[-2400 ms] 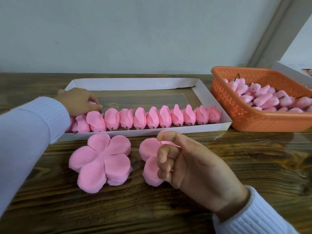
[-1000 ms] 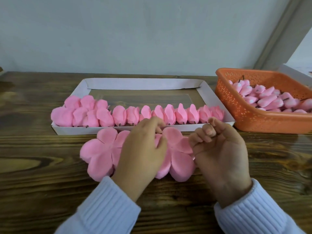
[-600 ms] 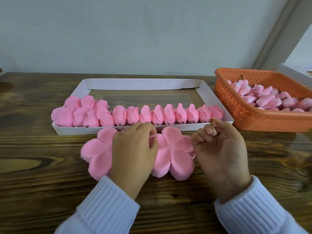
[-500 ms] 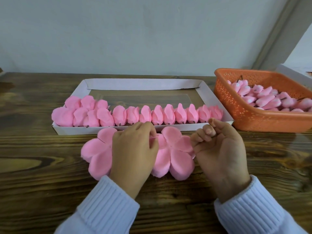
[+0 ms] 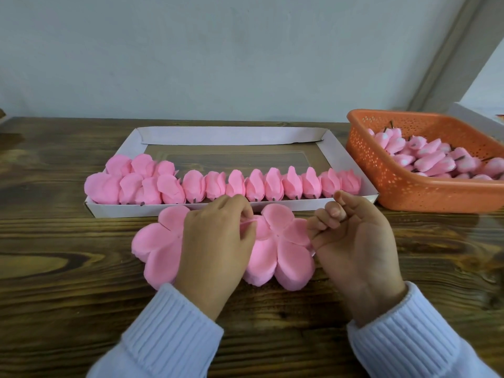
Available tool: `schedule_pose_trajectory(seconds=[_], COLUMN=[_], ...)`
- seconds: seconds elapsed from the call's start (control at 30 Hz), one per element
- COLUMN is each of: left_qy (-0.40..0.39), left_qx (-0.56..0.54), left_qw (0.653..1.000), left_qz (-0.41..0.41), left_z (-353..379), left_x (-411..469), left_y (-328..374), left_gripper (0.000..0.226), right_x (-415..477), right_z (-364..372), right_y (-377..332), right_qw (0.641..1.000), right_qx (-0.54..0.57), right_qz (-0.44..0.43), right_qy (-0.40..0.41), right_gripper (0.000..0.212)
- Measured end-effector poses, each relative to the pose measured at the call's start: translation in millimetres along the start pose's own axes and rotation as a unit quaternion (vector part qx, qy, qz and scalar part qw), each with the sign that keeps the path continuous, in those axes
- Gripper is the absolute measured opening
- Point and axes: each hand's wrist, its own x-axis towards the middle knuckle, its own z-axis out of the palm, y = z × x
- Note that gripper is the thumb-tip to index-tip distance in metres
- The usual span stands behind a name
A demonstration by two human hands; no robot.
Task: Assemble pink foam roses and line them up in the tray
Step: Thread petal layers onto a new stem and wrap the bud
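A white tray [image 5: 231, 136] holds a row of pink foam roses [image 5: 272, 184] along its near side, with a looser cluster at its left end [image 5: 131, 178]. Two flower-shaped stacks of pink petal sheets lie on the table in front of the tray. My left hand [image 5: 215, 241] covers part of the left stack [image 5: 158, 241] and pinches a petal on top of the right stack [image 5: 283, 252]. My right hand [image 5: 351, 236] has curled fingers and pinches the right edge of that same stack.
An orange perforated basket [image 5: 409, 186] with several pink rose buds [image 5: 436, 159] stands right of the tray. A white box corner [image 5: 474, 118] shows behind it. The tray's far half shows bare wood. The table is dark wood against a wall.
My left hand left the roses at the tray's left end and came to the right petal stack, where it now pinches a petal. In the last half second almost nothing moved.
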Motion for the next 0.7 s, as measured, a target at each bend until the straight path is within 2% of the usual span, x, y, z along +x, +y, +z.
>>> schedule_pose_trajectory(seconds=[0.13,0.23,0.43,0.53,0.6,0.7], left_qy=[-0.004,-0.001,0.014,0.031,0.029,0.022], left_qx=[0.031,0.024,-0.128,-0.207,-0.256,-0.323], left_qw=[0.999,0.999,0.992,0.977,0.964,0.939], left_qz=[0.022,0.023,-0.011,-0.046,-0.072,-0.121], left_z=[-1.0,-1.7,0.6,0.1,0.8,2.3], left_x=[-0.2,0.2,-1.3,-0.7,0.9,2.7], left_y=[-0.4,0.7,0.8,3.6,4.3,2.5], left_gripper=[0.011,0.017,0.024,0.025,0.024,0.023], right_x=[0.3,-0.1,-0.2,-0.1,-2.3,-5.5], right_z=[0.4,0.6,-0.6,-4.9,-7.0,-8.4], right_y=[0.1,0.0,0.7,2.8,4.8,9.0], right_qw=[1.000,1.000,1.000,0.990,0.968,0.930], right_qx=[0.002,0.001,-0.019,-0.118,-0.212,-0.323], right_qz=[0.003,0.003,-0.007,-0.074,-0.132,-0.171], right_qy=[-0.001,-0.001,0.000,-0.001,-0.013,-0.032], right_gripper=[0.024,0.024,0.023,0.023,0.023,0.015])
